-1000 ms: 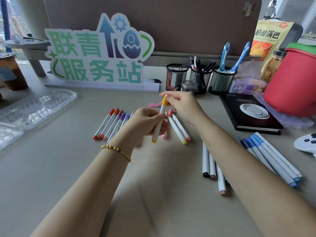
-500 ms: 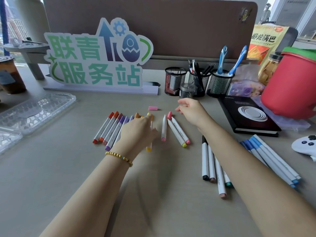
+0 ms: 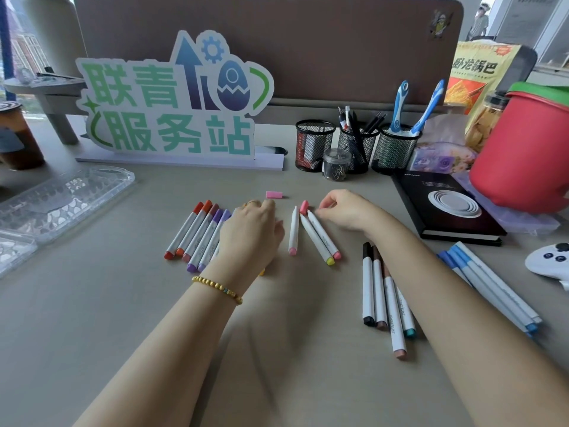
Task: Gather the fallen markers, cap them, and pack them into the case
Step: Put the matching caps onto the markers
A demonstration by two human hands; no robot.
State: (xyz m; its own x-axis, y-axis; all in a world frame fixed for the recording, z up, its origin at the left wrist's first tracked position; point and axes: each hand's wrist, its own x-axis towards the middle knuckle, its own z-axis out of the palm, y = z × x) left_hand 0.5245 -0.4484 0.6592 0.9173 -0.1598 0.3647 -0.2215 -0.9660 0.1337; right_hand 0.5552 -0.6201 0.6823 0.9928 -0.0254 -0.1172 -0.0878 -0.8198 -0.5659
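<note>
My left hand lies palm down over a yellow marker; only its yellow end shows below the wrist, beside a row of red, orange and purple markers. My right hand pinches the top end of a pink-ended marker. Next to that one lie a yellow-ended marker with a pink cap at its top, and an uncapped pink marker. A loose pink cap lies further back. The clear plastic case sits open at the far left.
Dark and brown markers and blue markers lie to the right, partly under my right forearm. A black notebook, a red bucket, mesh pen cups, a white controller and a standing sign ring the work area.
Both hands held the yellow marker upright a second ago. My left hand has lowered it beside the purple markers, and my right hand has let go and moved onto the pink-ended marker.
</note>
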